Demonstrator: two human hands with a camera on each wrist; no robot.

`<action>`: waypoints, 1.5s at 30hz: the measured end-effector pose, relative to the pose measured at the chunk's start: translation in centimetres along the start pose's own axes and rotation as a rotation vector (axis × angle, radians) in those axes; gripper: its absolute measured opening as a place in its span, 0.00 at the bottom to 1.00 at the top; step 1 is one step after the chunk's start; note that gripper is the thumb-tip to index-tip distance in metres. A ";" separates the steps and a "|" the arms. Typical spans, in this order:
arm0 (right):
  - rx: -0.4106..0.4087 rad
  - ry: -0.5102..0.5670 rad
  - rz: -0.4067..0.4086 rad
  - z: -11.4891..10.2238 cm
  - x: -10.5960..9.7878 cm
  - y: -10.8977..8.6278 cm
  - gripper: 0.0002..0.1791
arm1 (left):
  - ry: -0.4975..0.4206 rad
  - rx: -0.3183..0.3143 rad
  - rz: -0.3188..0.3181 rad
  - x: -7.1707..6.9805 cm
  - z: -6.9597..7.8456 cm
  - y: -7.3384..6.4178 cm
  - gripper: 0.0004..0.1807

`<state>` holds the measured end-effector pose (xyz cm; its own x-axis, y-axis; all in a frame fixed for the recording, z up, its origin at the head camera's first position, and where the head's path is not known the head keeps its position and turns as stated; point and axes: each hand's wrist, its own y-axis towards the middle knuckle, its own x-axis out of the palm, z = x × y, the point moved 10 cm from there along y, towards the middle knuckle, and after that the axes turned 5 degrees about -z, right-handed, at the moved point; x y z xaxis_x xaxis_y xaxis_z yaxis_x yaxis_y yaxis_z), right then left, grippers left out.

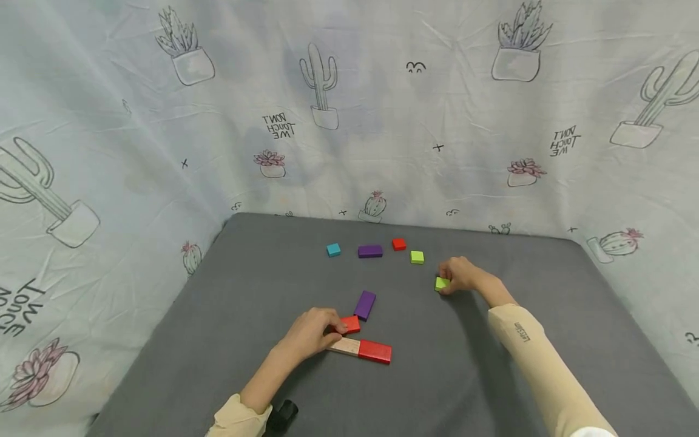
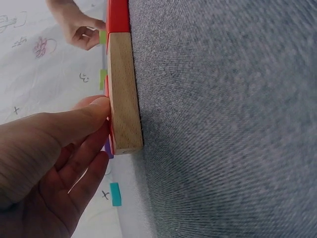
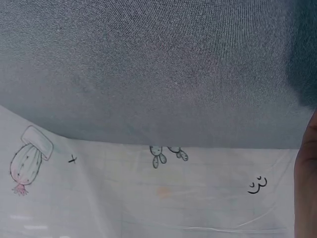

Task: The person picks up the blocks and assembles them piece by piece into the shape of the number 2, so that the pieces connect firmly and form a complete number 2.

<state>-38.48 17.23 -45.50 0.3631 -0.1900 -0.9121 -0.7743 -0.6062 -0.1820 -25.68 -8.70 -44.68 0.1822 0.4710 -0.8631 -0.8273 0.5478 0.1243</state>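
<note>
My left hand (image 1: 312,332) is at the left of the group, with its thumb and fingers pinching a red block (image 1: 351,325). Just in front of that hand lies a bare wooden block (image 1: 346,346), end to end with a longer red block (image 1: 375,351). In the left wrist view the wooden block (image 2: 125,94) partly hides what the fingers hold. A purple block (image 1: 364,305) lies at a slant just behind the pinched red one. Farther right, my right hand (image 1: 460,274) pinches a lime-green block (image 1: 442,283) at the table surface. The right wrist view shows only an edge of that hand (image 3: 306,183).
Toward the back of the grey cloth-covered table (image 1: 262,273) lie a blue block (image 1: 334,250), a purple block (image 1: 370,251), a small red block (image 1: 399,244) and another lime-green block (image 1: 417,257). A printed cactus curtain (image 1: 382,121) hangs behind and at the sides.
</note>
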 end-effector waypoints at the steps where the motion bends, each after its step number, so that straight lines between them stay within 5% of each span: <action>1: 0.006 -0.005 -0.002 0.1 -0.1 0.2 0.13 | 0.000 0.000 -0.002 0.0 0.0 0.1 0.06; 7: -0.032 0.028 0.044 -0.5 -1.2 1.6 0.09 | -0.006 -0.001 -0.019 0.0 0.0 0.1 0.06; 18: -0.134 0.078 0.289 -4.9 -5.3 4.4 0.14 | -0.008 -0.001 0.003 -0.4 -0.1 0.1 0.06; 29: -0.167 0.103 0.302 -8.0 -6.1 6.8 0.16 | -0.009 0.025 0.007 -0.1 -0.1 -0.1 0.06; 37: -0.256 0.019 0.203 -11.4 -4.3 8.7 0.14 | -0.001 0.026 0.025 -0.7 -0.1 -0.4 0.05; 45: -0.256 -0.088 -0.042 -12.7 0.7 10.5 0.13 | -0.008 0.019 0.000 -0.5 -0.5 0.0 0.05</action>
<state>-39.75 0.97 -43.39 0.3371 -0.1000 -0.9362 -0.5994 -0.7896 -0.1315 -26.00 -9.29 -44.53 0.1871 0.4765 -0.8590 -0.8171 0.5609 0.1331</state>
